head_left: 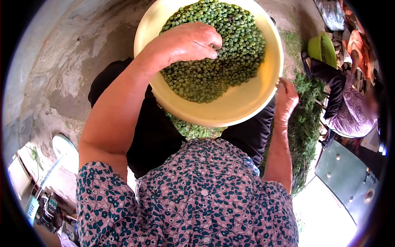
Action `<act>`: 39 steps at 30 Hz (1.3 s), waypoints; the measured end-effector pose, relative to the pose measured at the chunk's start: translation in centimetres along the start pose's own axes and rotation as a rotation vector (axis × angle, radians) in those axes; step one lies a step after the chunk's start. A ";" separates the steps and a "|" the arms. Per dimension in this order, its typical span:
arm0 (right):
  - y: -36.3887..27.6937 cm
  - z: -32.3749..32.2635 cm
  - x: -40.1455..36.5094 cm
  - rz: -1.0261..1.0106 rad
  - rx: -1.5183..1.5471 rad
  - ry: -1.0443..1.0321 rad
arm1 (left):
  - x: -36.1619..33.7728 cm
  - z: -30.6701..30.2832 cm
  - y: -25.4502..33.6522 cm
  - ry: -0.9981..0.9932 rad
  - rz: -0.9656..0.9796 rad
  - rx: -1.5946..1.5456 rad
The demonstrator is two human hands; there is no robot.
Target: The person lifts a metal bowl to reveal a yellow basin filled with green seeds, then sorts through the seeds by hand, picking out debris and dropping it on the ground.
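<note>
A wide cream-yellow basin (242,109) rests over my knees. Small round green berries (197,80) fill much of it, heaped towards the far side; their exact kind I cannot make out. My left hand (191,41) is over the heap with its fingers curled and pressed together, and anything between the fingertips is hidden. On the right, my right hand (286,99) is closed around the basin's rim.
At the right another person in a patterned purple top (349,111) sits near a lime-green basin (321,49). Green plants (304,123) grow beside my right leg. A pale wall (41,61) rises on the left, with a round white disc-shaped object (66,152) near it.
</note>
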State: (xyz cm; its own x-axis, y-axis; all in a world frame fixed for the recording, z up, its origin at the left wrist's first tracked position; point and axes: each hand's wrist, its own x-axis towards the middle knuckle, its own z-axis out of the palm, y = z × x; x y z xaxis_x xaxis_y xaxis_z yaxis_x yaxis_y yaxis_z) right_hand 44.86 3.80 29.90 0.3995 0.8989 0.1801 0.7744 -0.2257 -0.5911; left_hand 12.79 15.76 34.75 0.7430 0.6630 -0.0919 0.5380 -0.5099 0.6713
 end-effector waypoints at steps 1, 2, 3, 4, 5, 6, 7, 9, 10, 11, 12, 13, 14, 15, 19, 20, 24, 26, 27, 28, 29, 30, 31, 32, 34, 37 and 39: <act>-1.9 1.1 -0.2 0.161 0.195 -0.083 | 0.0 0.0 -0.2 -0.001 0.002 -0.001; -1.9 2.6 -0.1 0.234 0.297 -0.155 | -0.1 0.1 -0.5 0.024 0.022 -0.007; -1.4 4.4 -0.4 0.347 0.482 -0.173 | -0.1 0.1 -0.6 0.049 0.041 -0.013; -3.5 4.9 -0.5 0.553 0.477 -0.272 | 0.0 0.0 -0.5 0.049 0.039 -0.013; -0.4 7.5 -0.5 0.758 0.710 -0.282 | -0.2 -0.1 -0.3 0.040 0.024 0.005; 0.2 9.0 -0.5 0.759 0.710 -0.286 | -0.2 -0.2 -0.2 0.029 0.007 0.023; 0.1 10.4 -0.8 0.953 0.730 -0.188 | -0.2 -0.2 -0.2 0.029 0.003 0.022; 1.1 12.1 -1.2 1.149 0.743 -0.086 | -0.2 -0.2 -0.3 0.039 0.026 0.026; 1.7 12.8 -1.4 1.162 0.737 -0.097 | -0.1 -0.2 -0.2 0.039 0.023 0.027; 2.3 13.5 -1.5 1.176 0.732 -0.108 | -0.1 -0.3 -0.1 0.038 0.018 0.021; 2.5 14.0 -1.5 1.179 0.732 -0.110 | 0.0 -0.3 -0.1 0.036 0.014 0.016; 2.8 14.5 -1.4 1.216 0.649 -0.103 | 0.0 -0.2 -0.1 0.034 0.013 0.016; 3.0 15.0 -1.3 1.250 0.567 -0.095 | 0.1 -0.2 -0.1 0.040 0.022 0.011; 3.1 15.4 -1.1 1.249 0.570 -0.098 | 0.1 -0.3 -0.1 0.048 0.031 0.010; 17.6 22.5 -1.4 1.092 0.323 -0.242 | 0.2 -0.6 0.0 0.019 0.016 0.037; 24.3 25.3 -1.7 0.864 0.201 -0.345 | 0.1 -0.3 -0.5 0.021 0.012 0.035; 9.4 18.9 -2.3 1.095 0.118 -0.536 | 0.2 -0.1 -0.6 0.099 0.118 0.030; 0.9 15.5 -4.4 0.769 0.252 -0.695 | 0.2 -0.1 -0.7 0.080 0.068 0.062; -0.2 14.5 -4.2 0.771 0.252 -0.696 | 0.2 0.2 -1.2 0.092 0.108 0.043; -1.0 13.8 -4.0 0.800 0.511 -0.782 | 0.2 0.2 -1.3 0.106 0.148 0.025; -1.6 13.4 -3.8 0.819 0.773 -0.863 | 0.1 0.3 -1.3 0.105 0.144 0.025; -1.8 13.0 -3.5 0.821 0.773 -0.866 | 0.0 0.1 -1.1 0.090 0.125 0.036; -1.6 12.5 -3.1 0.739 0.697 -0.815 | -0.1 -0.1 -0.9 0.076 0.109 0.048; -1.1 11.9 -2.6 0.658 0.620 -0.761 | -0.1 -0.3 -0.7 0.075 0.111 0.047; 1.1 11.5 -1.4 0.528 0.442 -0.708 | 0.0 -0.6 -0.5 0.032 0.068 0.054; 2.9 11.7 -0.8 0.901 0.565 -0.388 | -0.1 0.1 -1.2 0.096 0.103 0.039; 3.1 12.1 -1.1 1.012 0.483 -0.424 | -0.1 0.1 -1.4 0.150 0.159 0.001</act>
State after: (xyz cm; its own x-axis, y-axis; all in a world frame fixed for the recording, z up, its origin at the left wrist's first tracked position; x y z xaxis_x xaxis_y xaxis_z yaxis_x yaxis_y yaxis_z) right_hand 40.93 6.68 18.37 0.4572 0.4673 -0.7567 -0.0979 -0.8192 -0.5651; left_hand 12.00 16.35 33.70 0.7510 0.6482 0.1255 0.4191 -0.6149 0.6680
